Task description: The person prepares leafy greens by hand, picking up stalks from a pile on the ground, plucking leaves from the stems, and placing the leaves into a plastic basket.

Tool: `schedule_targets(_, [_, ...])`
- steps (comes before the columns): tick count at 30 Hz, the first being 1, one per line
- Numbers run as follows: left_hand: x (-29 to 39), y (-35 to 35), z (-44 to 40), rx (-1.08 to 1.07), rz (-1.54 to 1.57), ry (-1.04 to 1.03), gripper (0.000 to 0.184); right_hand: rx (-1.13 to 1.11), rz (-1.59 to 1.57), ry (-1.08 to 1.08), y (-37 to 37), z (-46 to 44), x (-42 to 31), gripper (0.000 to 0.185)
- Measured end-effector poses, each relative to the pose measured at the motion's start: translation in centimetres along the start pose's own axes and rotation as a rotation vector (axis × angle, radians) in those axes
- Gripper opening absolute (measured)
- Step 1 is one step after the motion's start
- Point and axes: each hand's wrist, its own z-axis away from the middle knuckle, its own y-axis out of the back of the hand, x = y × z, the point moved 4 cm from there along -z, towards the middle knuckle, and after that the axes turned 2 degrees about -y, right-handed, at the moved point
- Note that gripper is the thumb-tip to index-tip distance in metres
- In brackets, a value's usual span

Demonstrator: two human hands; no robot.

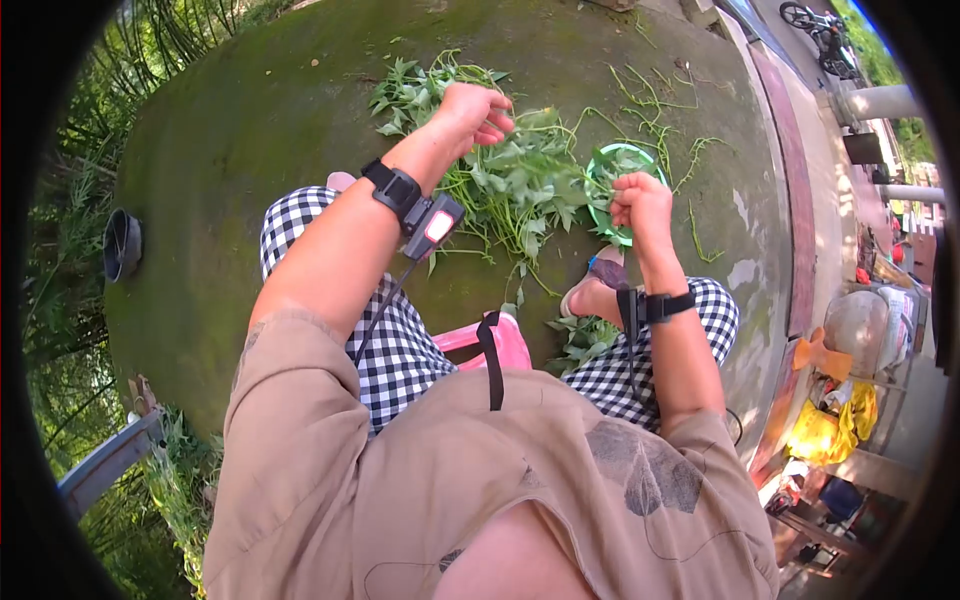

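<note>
My left hand [476, 116] is over a heap of long leafy green stems [515, 195] on the ground. Its fingers are bent but apart, and I see nothing clearly held in them. My right hand [644, 208] is closed, fingertips pinched together, at a leafy sprig [612, 168] just above a light green basin [622, 238]. Some leaves between the two hands are blurred. Green leaves partly cover the basin's inside.
Thin bare stems [655, 115] lie scattered beyond the basin. More leaves [585, 340] lie by my sandalled foot [600, 280]. Beneath me is a pink stool [510, 345]. A dark bucket [122, 245] stands far left; a low ledge [785, 190] runs along the right.
</note>
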Motion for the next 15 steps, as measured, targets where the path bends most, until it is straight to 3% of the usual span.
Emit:
schedule_targets(1, [-0.3,-0.1,0.2,-0.004,-0.009,0.007,0.023,-0.021,-0.136,-0.064,0.0,0.5,-0.9,0.013])
schedule_targets(6, [-1.4,-1.7,1.5,-0.066,-0.185,-0.101,0.022,-0.206,-0.327,0.099,1.1,1.6,-5.5,0.014])
schedule_targets(7, [-1.2,-2.3,1.9,-0.098,-0.188,-0.115,0.035,-0.23,-0.338,0.099,1.2,1.3,-6.1,0.015])
schedule_targets(10, [0.2,-4.3,2.3,-0.143,-0.316,-0.417,0.047,-0.271,-0.376,0.092,1.4,0.8,-7.8,0.017])
schedule_targets(11, [0.3,-4.8,2.3,-0.193,-0.373,-0.409,0.054,-0.283,-0.394,0.09,1.4,0.5,-8.0,0.017])
schedule_targets(14, [1.4,-6.6,3.5,-0.178,-0.574,-0.62,0.054,-0.31,-0.472,0.079,1.2,-0.3,-7.7,0.018])
schedule_targets(15, [1.9,-7.2,3.6,-0.203,-0.659,-0.866,0.048,-0.322,-0.51,0.087,1.0,-0.6,-7.5,0.017])
